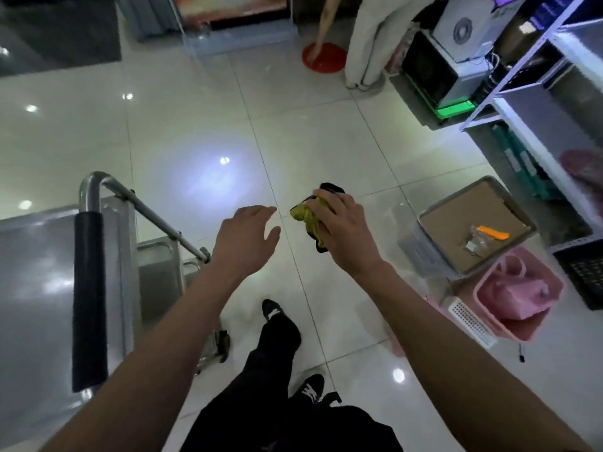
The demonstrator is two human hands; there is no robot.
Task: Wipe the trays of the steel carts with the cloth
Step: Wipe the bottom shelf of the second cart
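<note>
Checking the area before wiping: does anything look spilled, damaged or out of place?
Nothing looks spilled or damaged. The right hand grips the cloth in the air, away from the cart; the left hand is open.

The cloth [310, 221] in the right hand [342, 230] is yellow-green with a black part. Left of the left hand [246, 238], the cart [39, 288] is silver-grey steel with a black handle grip [88, 298]. Right of the right hand sit a pink basket [522, 288] and a brown tray [473, 223] holding an orange item [492, 232]. The floor [195, 125] is glossy white tile with grey lines.
</note>
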